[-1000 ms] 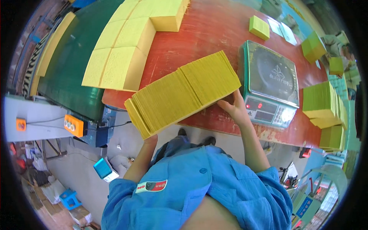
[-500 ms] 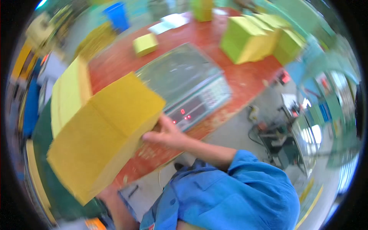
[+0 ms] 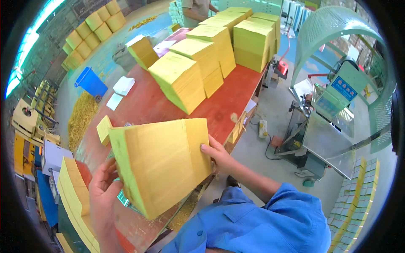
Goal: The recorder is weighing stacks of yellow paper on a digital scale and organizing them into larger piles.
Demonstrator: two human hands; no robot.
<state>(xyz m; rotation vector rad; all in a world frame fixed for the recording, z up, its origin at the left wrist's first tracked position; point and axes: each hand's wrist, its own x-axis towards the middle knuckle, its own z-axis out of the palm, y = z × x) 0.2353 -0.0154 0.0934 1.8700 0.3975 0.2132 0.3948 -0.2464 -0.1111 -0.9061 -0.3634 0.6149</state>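
A thick block of stacked yellow paper [image 3: 164,156] is held tilted over the red table [image 3: 139,99], its broad face toward me. On its right side my right hand [image 3: 217,154] grips it, thumb on the front face and fingers behind. My left hand [image 3: 103,183] is at the left edge of the block, fingers curled and thumb against its side; part of the fingers is hidden. Beneath the block a weighing scale [image 3: 123,199] is almost fully covered, with only a greenish corner showing. A small yellow paper block [image 3: 103,130] lies just behind the held one.
Several tall yellow paper stacks [image 3: 177,80] stand on the far part of the table. More yellow paper [image 3: 74,198] is at the near left. A machine with a metal table [image 3: 329,139] stands on the right; a blue bin [image 3: 90,83] and a person [image 3: 195,9] are farther off.
The view has swung, showing more of the far stacks. The paper block has turned and shifted right, now covering the scale. My left hand has come up from its lower corner to its left side.
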